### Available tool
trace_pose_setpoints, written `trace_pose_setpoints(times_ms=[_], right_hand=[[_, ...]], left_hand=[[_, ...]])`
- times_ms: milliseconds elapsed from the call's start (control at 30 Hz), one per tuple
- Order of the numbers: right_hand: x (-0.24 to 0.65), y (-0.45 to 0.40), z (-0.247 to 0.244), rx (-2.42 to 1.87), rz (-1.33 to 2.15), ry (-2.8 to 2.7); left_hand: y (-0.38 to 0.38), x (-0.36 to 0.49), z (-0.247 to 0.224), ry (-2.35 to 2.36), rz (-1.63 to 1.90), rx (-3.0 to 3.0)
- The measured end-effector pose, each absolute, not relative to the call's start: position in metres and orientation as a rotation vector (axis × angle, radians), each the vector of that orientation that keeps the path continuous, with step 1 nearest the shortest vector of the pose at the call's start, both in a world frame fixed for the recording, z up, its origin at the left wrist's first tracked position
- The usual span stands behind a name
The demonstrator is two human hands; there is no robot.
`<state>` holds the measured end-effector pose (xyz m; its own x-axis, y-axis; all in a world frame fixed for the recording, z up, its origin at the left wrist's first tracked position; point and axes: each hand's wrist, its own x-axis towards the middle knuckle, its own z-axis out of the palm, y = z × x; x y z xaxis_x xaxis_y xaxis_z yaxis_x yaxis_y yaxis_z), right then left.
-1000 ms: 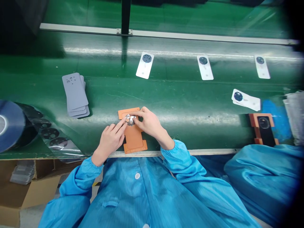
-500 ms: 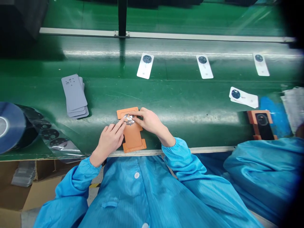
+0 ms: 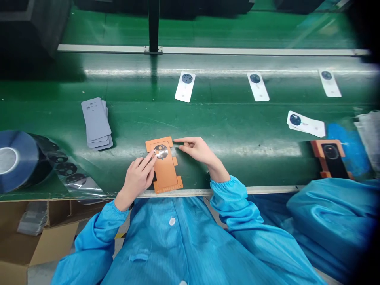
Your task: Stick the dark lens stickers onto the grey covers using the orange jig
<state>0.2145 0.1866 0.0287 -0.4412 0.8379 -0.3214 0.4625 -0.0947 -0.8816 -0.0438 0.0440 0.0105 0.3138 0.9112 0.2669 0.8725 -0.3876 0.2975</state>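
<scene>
An orange fixture plate (image 3: 166, 170) with notched sides lies flat near the bench's front edge. On its upper part sits a shiny round sticker with several holes (image 3: 162, 152). My left hand (image 3: 138, 176) rests over the fixture's left side, its outstretched fingertips touching the sticker's left rim. To the right of the fixture, my right hand (image 3: 199, 151) is raised off the sticker, its index finger stretched toward the fixture's top right corner and the thumb apart from it. Nothing shows between the right fingers.
Grey phone-back panels (image 3: 96, 120) are stacked at left, beside a roll of clear film (image 3: 18, 160) bearing dark round stickers. White panels with dark discs (image 3: 185, 87) lie along the back. At right, a co-worker's blue sleeve (image 3: 329, 213) is near another orange fixture (image 3: 317, 148).
My right hand has lifted off the sticker and moved right, uncovering it. My left hand stays at the sticker's left side. The whole view has shifted slightly.
</scene>
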Motion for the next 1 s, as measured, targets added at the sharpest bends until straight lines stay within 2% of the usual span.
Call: trace_pose_setpoints(times_ms=[333, 533, 733, 900, 1000], right_hand=[[0.215, 0.164, 0.025, -1.366, 1.563, -1.797], [0.218, 0.157, 0.024, -1.292, 1.69, -1.811], [0.22, 0.152, 0.026, -1.319, 1.724, -1.828], [0.221, 0.151, 0.031, -1.333, 1.707, -1.821], [0.222, 0.151, 0.034, -1.349, 1.701, -1.809]], left_hand=[[0.044, -0.051, -0.003, 1.525, 0.908, 2.404], [0.029, -0.036, -0.009, 1.796, 0.954, 2.205], [0.026, -0.028, -0.019, 1.866, 1.054, 2.134], [0.039, -0.047, 0.001, 1.961, 1.156, 2.063], [0.062, -0.095, 0.025, 2.257, 1.272, 1.878]])
